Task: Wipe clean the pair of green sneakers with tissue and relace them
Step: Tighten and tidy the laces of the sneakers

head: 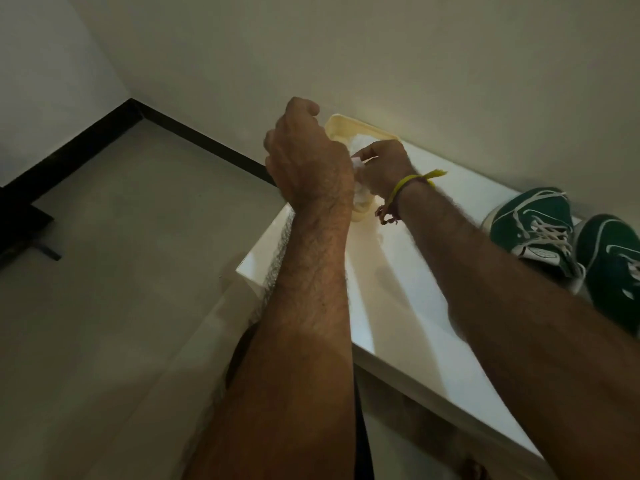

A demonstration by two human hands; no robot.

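Two green sneakers with white laces lie on the white table top (408, 292) at the right: one (533, 226) nearer the wall, the other (613, 265) cut off by the frame edge. At the table's far end stands a cream tray (346, 124) holding white tissue (362, 142). My left hand (304, 154) is closed above the tray, its fingers hidden from me. My right hand (384, 166), wearing a yellow wristband, pinches a piece of the white tissue. Both hands meet over the tissue.
The table stands against a pale wall. To the left lies open beige floor (121, 271) with a black skirting board (207, 140) along the wall. A dark object (20, 230) sits on the floor at far left.
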